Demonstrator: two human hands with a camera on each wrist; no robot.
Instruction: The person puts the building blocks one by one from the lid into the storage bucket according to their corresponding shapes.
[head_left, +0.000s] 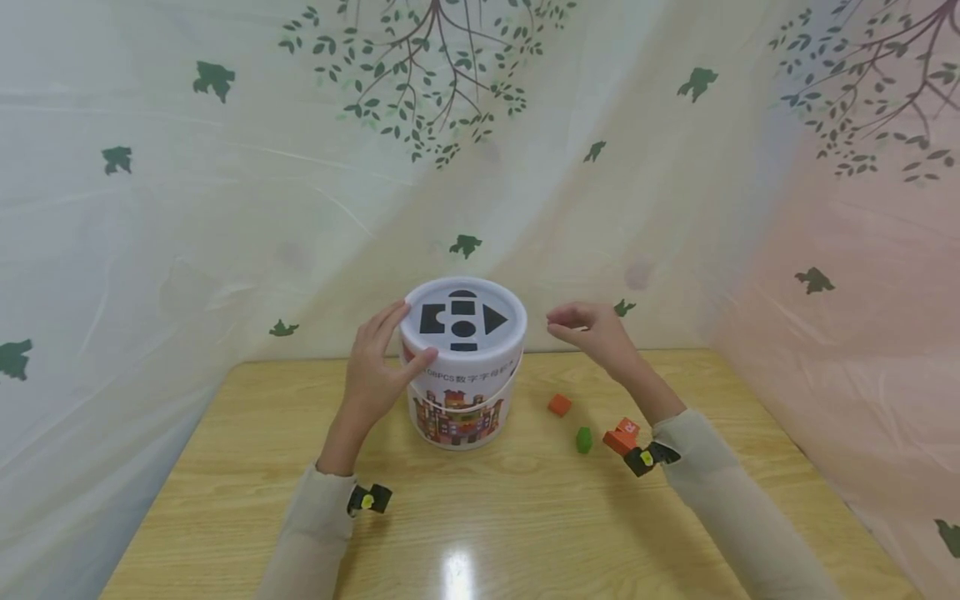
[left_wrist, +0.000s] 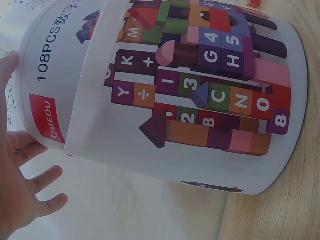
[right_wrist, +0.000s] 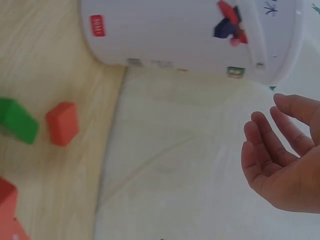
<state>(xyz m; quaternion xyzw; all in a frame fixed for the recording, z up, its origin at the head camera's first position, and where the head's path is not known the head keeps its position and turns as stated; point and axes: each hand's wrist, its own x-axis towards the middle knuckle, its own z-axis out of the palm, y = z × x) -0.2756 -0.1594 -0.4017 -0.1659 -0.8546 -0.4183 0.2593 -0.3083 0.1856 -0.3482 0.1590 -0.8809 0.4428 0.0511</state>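
Observation:
A white bucket (head_left: 463, 379) stands upright, printed with toy blocks and "108PCS". Its white lid (head_left: 491, 348) has dark shaped openings, among them a triangle and a circle. My left hand (head_left: 378, 358) rests against the left of the lid's rim, thumb near the front edge and fingers spread. In the left wrist view, the left hand (left_wrist: 25, 185) shows some fingers standing off the bucket's side. To the right of the lid, my right hand (head_left: 592, 333) hovers in the air, apart from the bucket. Its fingers (right_wrist: 265, 150) are loosely bent, with nothing visible between them.
On the wooden table (head_left: 465, 508), right of the bucket, lie an orange-red block (head_left: 558, 405), a green block (head_left: 584, 440) and red blocks (head_left: 618, 440), one lettered R. Behind the table's far edge hangs a leaf-patterned cloth (head_left: 315, 208). A white carry handle (head_left: 465, 409) hangs across the bucket's front.

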